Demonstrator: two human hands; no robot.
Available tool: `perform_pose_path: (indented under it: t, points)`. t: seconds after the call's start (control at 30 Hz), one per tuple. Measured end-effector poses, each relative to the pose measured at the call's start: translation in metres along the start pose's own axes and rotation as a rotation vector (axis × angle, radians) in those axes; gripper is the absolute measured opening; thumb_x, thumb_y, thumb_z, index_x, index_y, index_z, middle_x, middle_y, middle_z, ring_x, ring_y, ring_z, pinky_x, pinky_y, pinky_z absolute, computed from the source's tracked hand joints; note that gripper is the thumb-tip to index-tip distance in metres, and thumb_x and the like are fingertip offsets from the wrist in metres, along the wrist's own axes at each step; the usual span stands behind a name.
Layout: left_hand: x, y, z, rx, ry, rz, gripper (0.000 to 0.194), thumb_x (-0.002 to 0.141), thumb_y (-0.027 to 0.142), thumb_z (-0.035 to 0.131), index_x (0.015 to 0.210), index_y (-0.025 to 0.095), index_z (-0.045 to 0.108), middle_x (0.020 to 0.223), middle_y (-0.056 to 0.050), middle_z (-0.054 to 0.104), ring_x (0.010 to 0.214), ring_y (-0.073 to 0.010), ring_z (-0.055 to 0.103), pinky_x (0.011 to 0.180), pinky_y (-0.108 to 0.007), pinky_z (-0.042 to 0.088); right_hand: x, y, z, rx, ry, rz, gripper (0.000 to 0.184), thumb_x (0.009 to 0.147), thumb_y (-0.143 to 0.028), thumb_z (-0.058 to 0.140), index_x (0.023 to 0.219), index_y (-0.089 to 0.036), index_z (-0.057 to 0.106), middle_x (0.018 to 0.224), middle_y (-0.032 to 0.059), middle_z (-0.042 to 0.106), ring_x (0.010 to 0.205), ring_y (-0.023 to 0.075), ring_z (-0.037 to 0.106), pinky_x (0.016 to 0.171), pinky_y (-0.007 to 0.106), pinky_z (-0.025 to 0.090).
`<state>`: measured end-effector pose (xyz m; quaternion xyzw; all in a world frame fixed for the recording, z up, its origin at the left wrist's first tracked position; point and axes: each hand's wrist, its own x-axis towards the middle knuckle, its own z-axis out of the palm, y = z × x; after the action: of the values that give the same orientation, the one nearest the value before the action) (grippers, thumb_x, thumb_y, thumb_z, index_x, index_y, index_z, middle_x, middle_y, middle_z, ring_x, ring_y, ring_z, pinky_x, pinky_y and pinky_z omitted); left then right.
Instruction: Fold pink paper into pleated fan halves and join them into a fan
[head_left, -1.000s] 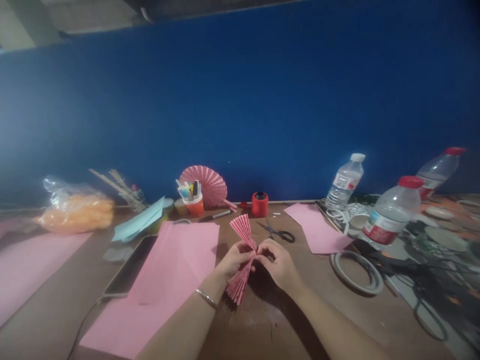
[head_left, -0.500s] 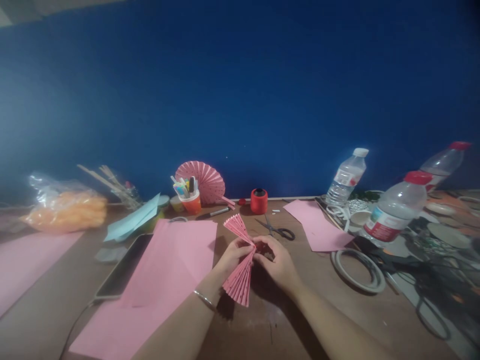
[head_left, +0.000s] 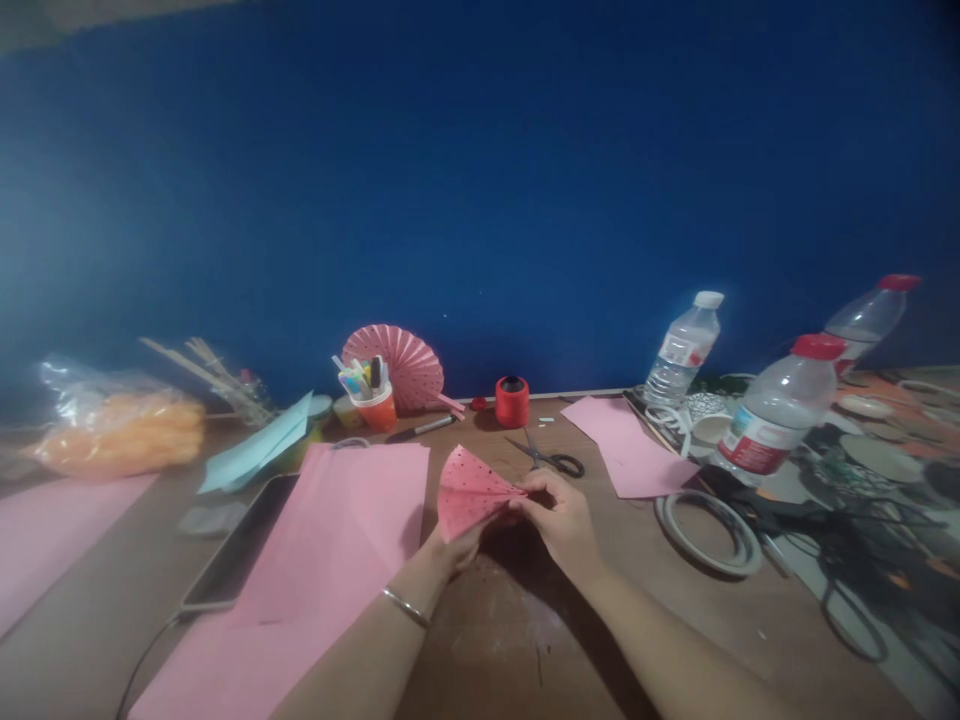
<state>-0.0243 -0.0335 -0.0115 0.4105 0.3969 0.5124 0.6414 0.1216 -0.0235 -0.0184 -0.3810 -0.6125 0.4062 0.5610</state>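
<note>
A pleated pink paper fan (head_left: 476, 492) with dark dots is held over the middle of the table, its wide edge to the left and its narrow end to the right. My right hand (head_left: 559, 515) pinches that narrow end between thumb and fingers. Under the paper, my left hand (head_left: 463, 545) supports the fan from below; its fingers are mostly hidden by the paper, and a silver bangle circles the wrist. Just beyond my right hand lie dark-handled scissors (head_left: 553, 460). A red spool of thread (head_left: 512, 402) stands farther back.
Pink sheets (head_left: 337, 530) and a tablet (head_left: 244, 550) lie left. Behind them are a marker cup (head_left: 375, 408), a round pink fan (head_left: 401, 360) and a bag (head_left: 120, 435). Tape rolls (head_left: 709, 535), pink paper (head_left: 630, 450) and plastic bottles (head_left: 780, 410) occupy the right.
The fan was a bow shape pinched at its middle by both hands. Now it is folded together, with its pleats swung out to the left; my left hand has moved lower, underneath it.
</note>
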Motion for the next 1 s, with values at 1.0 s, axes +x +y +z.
perform_pose_path:
  t: [1.0]
  points:
    - [0.013, -0.007, 0.003, 0.178, 0.294, 0.178, 0.026, 0.06, 0.026, 0.068, 0.08, 0.011, 0.06, 0.068, -0.002, 0.065, 0.058, -0.0116, 0.058, 0.056, -0.022, 0.046, -0.01, -0.002, 0.006, -0.712, -0.04, -0.262, 0.025, 0.079, -0.026, 0.048, 0.056, -0.018, 0.044, 0.058, -0.0001, 0.046, 0.057, 0.0124, 0.043, 0.056, 0.024, 0.03]
